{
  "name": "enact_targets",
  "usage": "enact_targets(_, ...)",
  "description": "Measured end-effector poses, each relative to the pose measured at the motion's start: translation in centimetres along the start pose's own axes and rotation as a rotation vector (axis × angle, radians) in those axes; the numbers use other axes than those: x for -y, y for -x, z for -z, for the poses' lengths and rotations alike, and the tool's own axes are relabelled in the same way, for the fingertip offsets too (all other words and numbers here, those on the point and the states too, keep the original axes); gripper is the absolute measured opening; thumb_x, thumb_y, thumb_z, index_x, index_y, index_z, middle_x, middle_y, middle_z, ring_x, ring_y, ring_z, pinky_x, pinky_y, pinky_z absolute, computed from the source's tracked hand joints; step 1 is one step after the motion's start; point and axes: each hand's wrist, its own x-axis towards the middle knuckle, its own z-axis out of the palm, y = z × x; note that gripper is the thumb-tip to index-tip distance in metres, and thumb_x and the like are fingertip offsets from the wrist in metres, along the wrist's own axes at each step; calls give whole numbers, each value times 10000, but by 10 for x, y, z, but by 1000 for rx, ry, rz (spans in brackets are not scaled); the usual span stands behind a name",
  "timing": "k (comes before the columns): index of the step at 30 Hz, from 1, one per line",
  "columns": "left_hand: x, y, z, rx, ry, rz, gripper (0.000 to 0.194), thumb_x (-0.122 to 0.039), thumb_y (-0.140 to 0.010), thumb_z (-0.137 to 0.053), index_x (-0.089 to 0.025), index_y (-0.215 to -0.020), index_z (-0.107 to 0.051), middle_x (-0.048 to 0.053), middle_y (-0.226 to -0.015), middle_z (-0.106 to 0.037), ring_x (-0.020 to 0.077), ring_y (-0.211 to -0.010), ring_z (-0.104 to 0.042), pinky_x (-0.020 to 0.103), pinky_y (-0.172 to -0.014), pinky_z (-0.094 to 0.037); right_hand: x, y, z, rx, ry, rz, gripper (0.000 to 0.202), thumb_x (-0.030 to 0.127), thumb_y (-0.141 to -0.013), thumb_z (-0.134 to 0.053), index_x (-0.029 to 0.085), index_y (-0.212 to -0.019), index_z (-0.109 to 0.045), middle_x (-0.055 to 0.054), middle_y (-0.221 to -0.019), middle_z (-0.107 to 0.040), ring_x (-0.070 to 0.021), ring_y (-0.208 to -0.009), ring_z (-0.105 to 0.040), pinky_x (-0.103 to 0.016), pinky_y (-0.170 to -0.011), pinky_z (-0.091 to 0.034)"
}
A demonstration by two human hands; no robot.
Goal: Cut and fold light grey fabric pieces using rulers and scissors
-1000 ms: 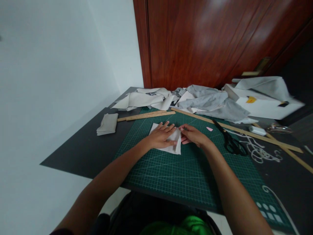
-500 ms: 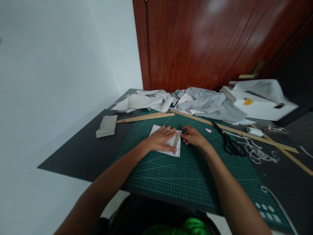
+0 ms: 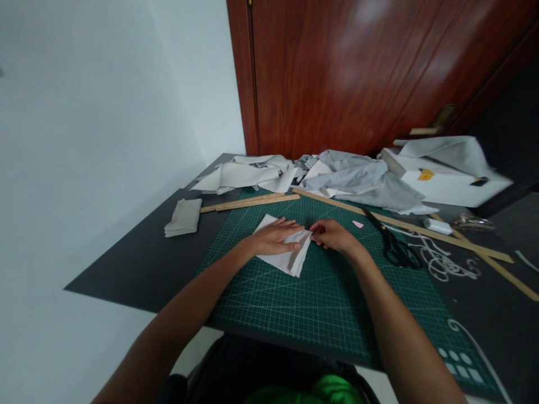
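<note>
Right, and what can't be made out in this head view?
All in the head view:
Middle of the folded white cloth: covered by the left hand.
Whether the right hand pinches the cloth's corner: its own curl hides the contact.
One end of the slanting tan wooden strip: cut off by the right picture edge.
Shiny, crumpled item near it: too small and blurred to identify.
</note>
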Motion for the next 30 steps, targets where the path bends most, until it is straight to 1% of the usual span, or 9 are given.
enact_targets(4,-3,0,-1,51,-146,-7,696,-612,-1029,-434,-224,-1605,-384,94,-1671,-388,275,-1609,-196,476,-1309,-62,-1,-2,0,-14,46,-6,147,91,-747,-680,174,-865,-657,77,-543,-557,-89,-453,-503,-171,-379,-358)
enact_targets(7,-7,-1,-4,83,-271,-1,807,-689,-999,-435,-178,-1618,-356,124,-1692,-336,319,-1607,-185,506,-1306,-69,-1,-3,0,-21,90,5,117,131,-758,-677,167,-869,-682,76,-560,-542,-94,-464,-487,-192,-401,-345)
enact_targets(10,-9,-1,-9,77,-357,-4,919,-763,-952,-450,-149,-1626,-335,143,-1698,-310,360,-1602,-181,523,-1300,-82,-3,-5,-1,-48,144,44,113,149,-728,-703,166,-840,-702,71,-571,-550,-101,-513,-491,-207,-464,-351)
enact_targets(14,-10,-2,-15,59,-408,6,956,-801,-933,-424,-164,-1638,-309,136,-1707,-288,368,-1601,-181,531,-1293,-101,-7,-9,-2,-97,217,81,126,155,-658,-736,176,-777,-700,58,-596,-578,-124,-587,-529,-227,-531,-364)
enact_targets(18,-10,-2,-18,50,-431,11,1016,-843,-907,-417,-153,-1644,-294,143,-1712,-269,381,-1601,-167,554,-1291,-90,-9,-10,-3,-122,259,89,91,187,-701,-700,181,-791,-708,46,-613,-593,-134,-597,-551,-234,-549,-387)
enact_targets(21,-10,-2,-17,60,-425,15,1022,-850,-903,-419,-168,-1651,-278,135,-1716,-259,378,-1605,-156,556,-1293,-92,-10,-8,-3,-118,280,83,141,181,-751,-624,186,-857,-718,52,-576,-574,-136,-536,-549,-236,-519,-390)
enact_targets(24,-13,-2,-15,71,-417,22,988,-834,-920,-408,-189,-1655,-266,121,-1721,-251,365,-1609,-150,547,-1294,-101,-9,-6,-5,-136,322,102,164,145,-755,-582,187,-844,-714,35,-587,-600,-142,-543,-558,-243,-539,-398)
enact_targets(27,-17,-2,-12,64,-415,33,940,-807,-942,-398,-200,-1651,-279,109,-1718,-264,352,-1609,-158,540,-1294,-112,-7,-5,-7,-179,371,147,113,137,-746,-607,192,-791,-695,4,-686,-664,-150,-645,-590,-250,-617,-414)
enact_targets(30,-20,-2,-11,68,-415,46,925,-773,-965,-401,-158,-1646,-285,126,-1711,-277,341,-1610,-162,538,-1297,-114,-7,-4,-9,-219,409,167,18,189,-749,-663,199,-762,-671,-4,-714,-668,-165,-679,-586,-263,-638,-401)
